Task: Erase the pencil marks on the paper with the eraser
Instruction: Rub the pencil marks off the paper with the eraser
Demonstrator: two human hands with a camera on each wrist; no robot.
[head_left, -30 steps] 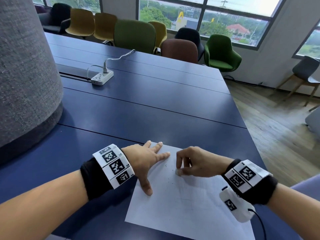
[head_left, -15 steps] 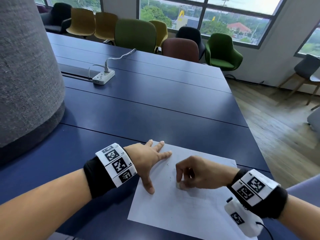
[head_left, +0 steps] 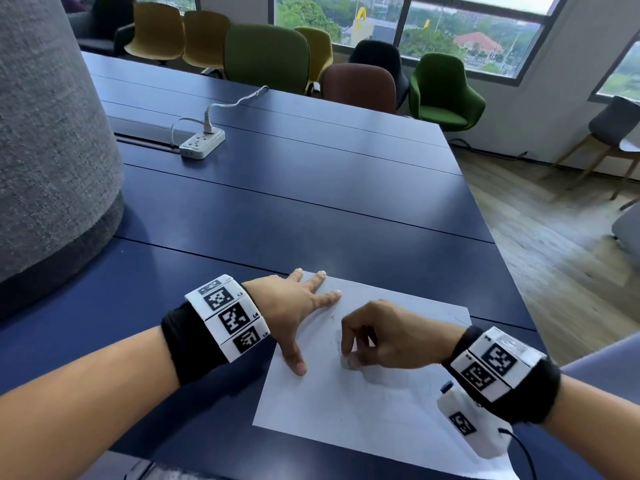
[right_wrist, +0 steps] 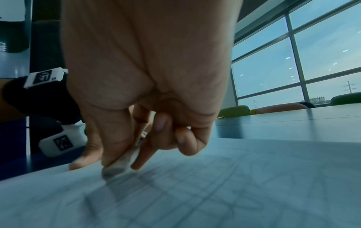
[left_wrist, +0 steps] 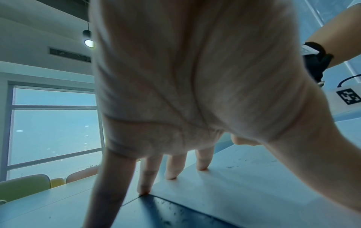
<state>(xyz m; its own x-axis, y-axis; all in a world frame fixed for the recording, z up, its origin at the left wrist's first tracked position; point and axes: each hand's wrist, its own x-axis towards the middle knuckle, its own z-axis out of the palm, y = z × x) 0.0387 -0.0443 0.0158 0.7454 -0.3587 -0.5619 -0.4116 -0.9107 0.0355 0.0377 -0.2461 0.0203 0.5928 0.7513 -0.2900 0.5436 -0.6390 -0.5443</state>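
Dark blue table (head_left: 311,209) panels run in long strips toward a row of green, yellow, brown and black chairs (head_left: 266,57) under wide windows (head_left: 450,26); wood flooring (head_left: 561,244) lies to the right, and a grey felt-covered column (head_left: 52,133) rises at the left. A white power strip (head_left: 202,143) sits far up the table. Near the front edge lies the paper (head_left: 363,410), faint pencil marks (right_wrist: 175,192) crossing it. The left hand (head_left: 294,306) presses flat, fingers spread, on the sheet's left edge. The right hand (head_left: 377,337) pinches the eraser (right_wrist: 119,165) between thumb and fingertips, its tip touching the paper.
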